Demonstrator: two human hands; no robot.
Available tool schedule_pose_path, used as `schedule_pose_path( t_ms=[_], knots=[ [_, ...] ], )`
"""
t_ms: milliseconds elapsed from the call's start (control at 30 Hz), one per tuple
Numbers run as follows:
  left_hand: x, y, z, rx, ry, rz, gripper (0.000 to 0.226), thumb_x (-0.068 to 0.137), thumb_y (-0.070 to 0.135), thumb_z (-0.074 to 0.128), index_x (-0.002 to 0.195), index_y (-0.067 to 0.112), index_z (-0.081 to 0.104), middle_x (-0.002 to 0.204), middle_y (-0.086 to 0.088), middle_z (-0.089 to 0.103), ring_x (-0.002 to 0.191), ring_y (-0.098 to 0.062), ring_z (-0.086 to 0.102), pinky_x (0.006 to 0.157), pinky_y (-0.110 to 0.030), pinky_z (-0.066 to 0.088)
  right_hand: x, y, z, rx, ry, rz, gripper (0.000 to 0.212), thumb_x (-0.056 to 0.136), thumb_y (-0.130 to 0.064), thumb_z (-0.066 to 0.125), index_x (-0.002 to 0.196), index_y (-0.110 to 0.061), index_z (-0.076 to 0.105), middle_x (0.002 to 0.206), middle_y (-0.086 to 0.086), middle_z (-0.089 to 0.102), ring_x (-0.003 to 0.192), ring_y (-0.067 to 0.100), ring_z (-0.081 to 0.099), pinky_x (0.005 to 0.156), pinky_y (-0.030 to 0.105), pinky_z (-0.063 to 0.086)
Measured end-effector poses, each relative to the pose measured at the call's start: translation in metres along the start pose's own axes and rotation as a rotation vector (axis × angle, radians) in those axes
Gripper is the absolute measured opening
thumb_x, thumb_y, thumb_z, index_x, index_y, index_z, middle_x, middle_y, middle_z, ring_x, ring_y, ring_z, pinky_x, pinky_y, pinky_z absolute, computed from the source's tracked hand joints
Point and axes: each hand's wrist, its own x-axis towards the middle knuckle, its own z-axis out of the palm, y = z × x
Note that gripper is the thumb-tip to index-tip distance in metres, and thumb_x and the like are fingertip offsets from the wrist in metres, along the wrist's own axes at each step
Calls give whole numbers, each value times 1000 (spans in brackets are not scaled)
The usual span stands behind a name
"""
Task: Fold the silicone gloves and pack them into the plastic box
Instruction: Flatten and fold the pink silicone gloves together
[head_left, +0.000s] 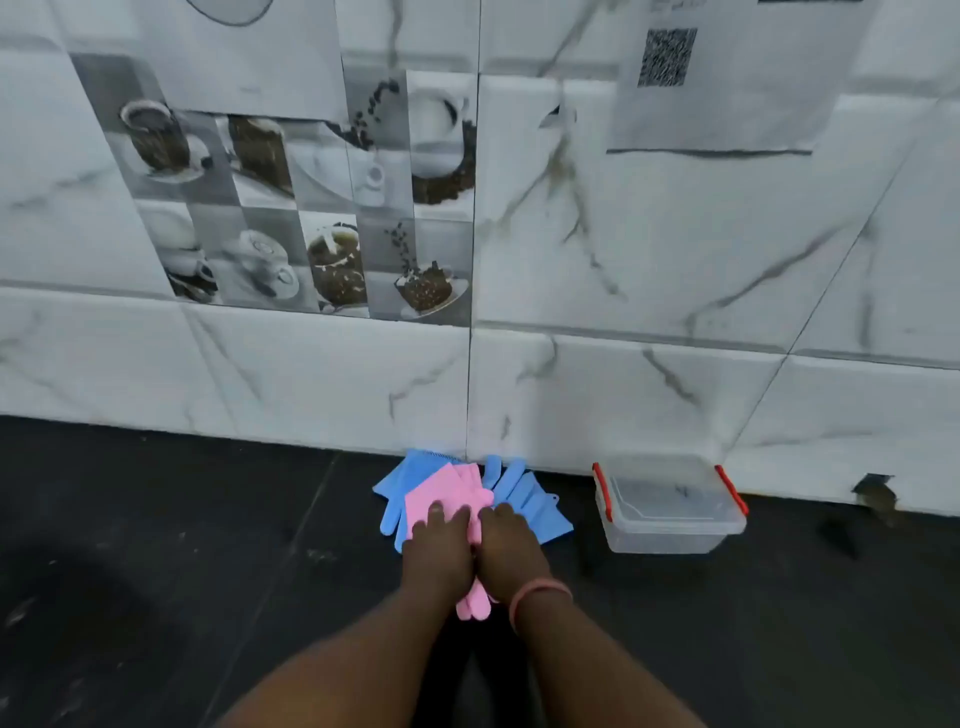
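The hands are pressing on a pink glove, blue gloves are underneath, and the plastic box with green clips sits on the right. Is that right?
Almost. The head view shows the plastic box has red clips, not green. The rest holds: both hands press the pink glove over the blue gloves.

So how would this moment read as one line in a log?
step: folding | left hand: on pink glove | right hand: on pink glove | blue gloves: underneath | plastic box: empty, lidless, to the right

Gloves left of box — both apparently against wall.

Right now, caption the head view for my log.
Both hands press pink gloves over blue gloves beside an empty plastic box.
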Motion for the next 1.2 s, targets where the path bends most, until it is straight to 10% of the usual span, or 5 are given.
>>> schedule_pose_path(
  t_ms=[367, 533, 767, 933, 1200],
  knots=[
    [9, -36, 37, -53, -68, -26, 79, 101, 21, 58, 162, 39, 12, 170, -11, 18, 156, -30, 22, 123, -39, 33, -4, 10, 64, 78, -98, 60, 61, 104, -20, 48, 158, -11, 21, 167, 9, 16, 155, 24, 13, 124, 31, 13],
    [20, -36, 19, -340, 109, -126, 37, 105, 20, 49, 139, 27, 60, 132, -3, 66, 116, -19, 63, 102, -34, 51, -6, 5, 60, 235, 19, 309, 31, 99, -35, 51, 119, -17, 67, 110, 0, 71, 89, 8, 67, 69, 19, 52],
    [21, -17, -1, -816, 409, -450, 25, 90, -2, 53, 81, 17, 66, 87, 3, 68, 92, -25, 67, 75, -28, 44, -22, 5, 34, 365, 304, 378, 22, 95, -14, 54, 106, -28, 65, 104, -5, 68, 89, 7, 59, 78, 20, 49],
    [18, -38, 11, -850, 133, -652, 39, 80, 13, 81, 111, 11, 57, 114, -14, 59, 96, -32, 64, 84, -40, 57, -37, -1, 35, 253, -242, 204, 26, 98, -13, 53, 121, -14, 67, 132, 10, 58, 137, 24, 46, 114, 33, 35],
    [-14, -23, -17, -987, 440, -479, 34, 92, 42, 69, 61, 28, 64, 71, 1, 69, 78, -29, 70, 61, -28, 46, -81, -26, 27, 774, 294, 352, 42, 95, -21, 65, 136, -19, 57, 139, 0, 58, 124, 12, 56, 107, 28, 44]
  ],
)
